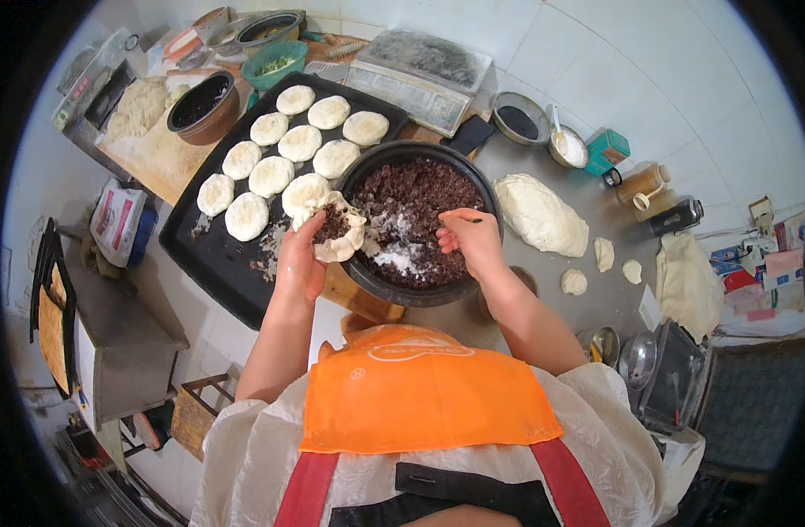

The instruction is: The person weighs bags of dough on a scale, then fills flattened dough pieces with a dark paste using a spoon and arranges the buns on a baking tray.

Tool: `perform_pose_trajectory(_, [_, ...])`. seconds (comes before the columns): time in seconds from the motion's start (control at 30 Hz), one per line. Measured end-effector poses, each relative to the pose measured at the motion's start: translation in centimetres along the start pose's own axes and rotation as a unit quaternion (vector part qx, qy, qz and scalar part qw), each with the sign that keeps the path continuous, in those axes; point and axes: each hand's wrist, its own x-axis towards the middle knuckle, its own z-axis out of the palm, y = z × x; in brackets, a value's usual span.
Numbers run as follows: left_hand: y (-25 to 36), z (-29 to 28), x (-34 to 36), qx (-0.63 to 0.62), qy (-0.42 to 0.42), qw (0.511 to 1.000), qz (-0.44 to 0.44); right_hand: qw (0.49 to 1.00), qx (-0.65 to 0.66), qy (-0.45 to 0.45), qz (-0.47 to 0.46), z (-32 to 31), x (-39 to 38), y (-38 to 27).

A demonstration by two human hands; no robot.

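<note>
My left hand [299, 262] cups an opened piece of dough [348, 241] with dark crumbly filling on it, at the left rim of a large black bowl [401, 298]. That bowl holds dark reddish-brown filling [411, 180] with patches of white powder on top. Above the bowl's right side, my right hand [474, 241] is closed with fingers pinched around a thin utensil; only a short dark end shows, so its kind is unclear. Left of the bowl, a black tray [205, 285] carries several flat round filled buns [271, 176].
A large dough lump [543, 215] and small dough pieces [574, 282] lie on the metal counter at right. Behind stand a scale [420, 79], a bowl of black contents [519, 120] and a bowl of white powder [571, 149]. A brown pot [215, 126] stands beyond the tray.
</note>
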Motion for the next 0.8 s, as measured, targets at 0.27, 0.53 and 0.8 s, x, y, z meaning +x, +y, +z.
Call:
perform_pose_trajectory(0.27, [-0.7,3.6,-0.9,0.047,0.021,0.997,-0.058,0.988,-0.011,0.015,-0.152,0.7,-2.1,-1.4])
perform_pose_trajectory(0.53, [-3.0,4.9,0.0,0.044,0.041,0.994,-0.09,0.937,-0.162,0.021,-0.31,0.6,-2.7,-1.1])
perform_pose_trajectory(0.8, [-2.6,4.6,-0.5,0.052,0.059,0.996,-0.046,0.794,-0.448,0.098,-0.398,-0.6,-0.7,-0.7])
